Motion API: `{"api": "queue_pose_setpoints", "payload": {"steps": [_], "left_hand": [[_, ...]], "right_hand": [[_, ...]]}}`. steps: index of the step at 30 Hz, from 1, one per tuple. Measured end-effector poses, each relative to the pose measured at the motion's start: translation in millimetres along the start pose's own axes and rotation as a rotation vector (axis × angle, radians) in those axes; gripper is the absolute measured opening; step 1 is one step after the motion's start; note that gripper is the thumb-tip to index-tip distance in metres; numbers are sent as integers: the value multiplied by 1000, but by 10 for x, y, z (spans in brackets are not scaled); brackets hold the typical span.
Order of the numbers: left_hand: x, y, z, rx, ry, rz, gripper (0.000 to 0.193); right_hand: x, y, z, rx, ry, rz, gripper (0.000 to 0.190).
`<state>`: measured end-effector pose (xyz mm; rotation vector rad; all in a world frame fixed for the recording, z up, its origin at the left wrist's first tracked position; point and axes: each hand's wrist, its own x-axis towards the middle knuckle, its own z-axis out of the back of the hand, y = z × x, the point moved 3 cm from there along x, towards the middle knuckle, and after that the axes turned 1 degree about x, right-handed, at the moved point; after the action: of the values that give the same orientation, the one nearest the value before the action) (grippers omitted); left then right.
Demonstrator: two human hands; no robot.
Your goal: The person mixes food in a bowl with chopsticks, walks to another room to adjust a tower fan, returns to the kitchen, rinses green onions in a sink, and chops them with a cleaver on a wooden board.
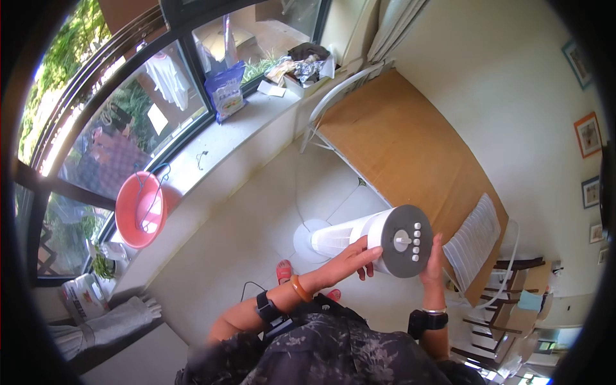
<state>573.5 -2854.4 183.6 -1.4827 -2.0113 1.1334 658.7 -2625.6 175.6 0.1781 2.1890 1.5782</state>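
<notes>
A white tower fan (346, 236) stands on its round white base (308, 240), seen from above. Its dark grey top (394, 226) bears a white rotary knob (402, 241) and a row of several white buttons. My left hand (353, 260) rests against the near left side of the fan's head, the thumb lying by the top's rim. On the opposite side, my right hand (434, 262) presses flat along the edge, so the head sits between both hands.
A bed frame with a bare brown board (385, 130) and a striped pillow (474, 240) stands beyond the fan. Along the windowsill (192, 163) are a pink bucket (126, 211) with hangers and a purple bag (226, 94). Wooden chairs (500, 313) stand at lower right.
</notes>
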Motion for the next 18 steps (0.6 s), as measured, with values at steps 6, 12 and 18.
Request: {"api": "queue_pose_setpoints", "payload": {"steps": [6, 12, 18], "left_hand": [[160, 11, -265, 183, -56, -56, 90], [378, 283, -620, 322, -15, -150, 96], [548, 277, -1181, 404, 138, -83, 96]], "right_hand": [[-84, -54, 136, -17, -37, 153, 58], [-452, 125, 382, 15, -121, 275, 65], [-1038, 165, 889, 70, -301, 287, 64]]}}
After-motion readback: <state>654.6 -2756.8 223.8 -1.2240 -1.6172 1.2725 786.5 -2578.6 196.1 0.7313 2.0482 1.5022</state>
